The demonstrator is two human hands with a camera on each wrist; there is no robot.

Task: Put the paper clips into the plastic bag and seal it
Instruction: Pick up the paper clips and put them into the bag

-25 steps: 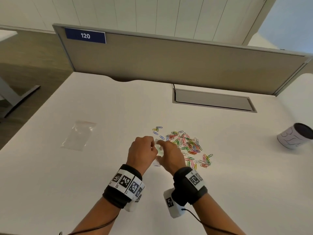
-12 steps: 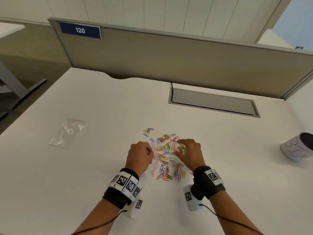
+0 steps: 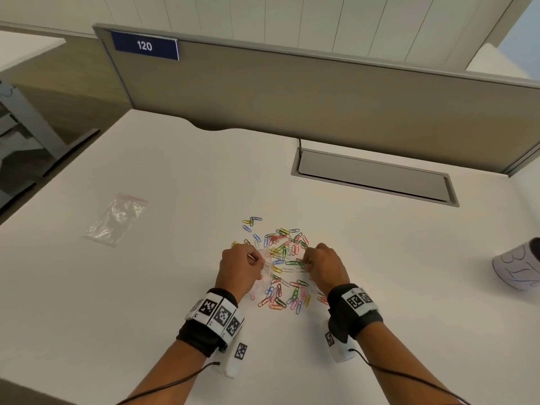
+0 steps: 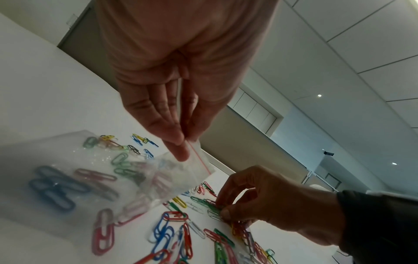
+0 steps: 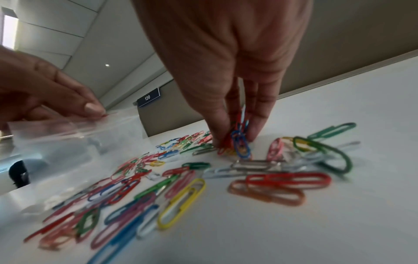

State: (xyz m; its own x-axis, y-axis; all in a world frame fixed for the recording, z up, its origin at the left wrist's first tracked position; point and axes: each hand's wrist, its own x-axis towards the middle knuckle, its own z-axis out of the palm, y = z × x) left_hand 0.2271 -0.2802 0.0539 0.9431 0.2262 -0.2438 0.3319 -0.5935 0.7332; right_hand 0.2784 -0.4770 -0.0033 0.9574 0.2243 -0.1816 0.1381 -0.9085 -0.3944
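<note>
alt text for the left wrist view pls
The left hand pinches the red-striped top edge of a clear plastic bag above scattered colored paper clips on a white table, while the right hand pinches clips from the pile.

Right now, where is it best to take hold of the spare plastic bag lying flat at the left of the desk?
Probably at a corner or short edge of the spare plastic bag, coming from above with the right hand. It lies flat and thin on the desk, so pinching an edge seems easiest.
</note>
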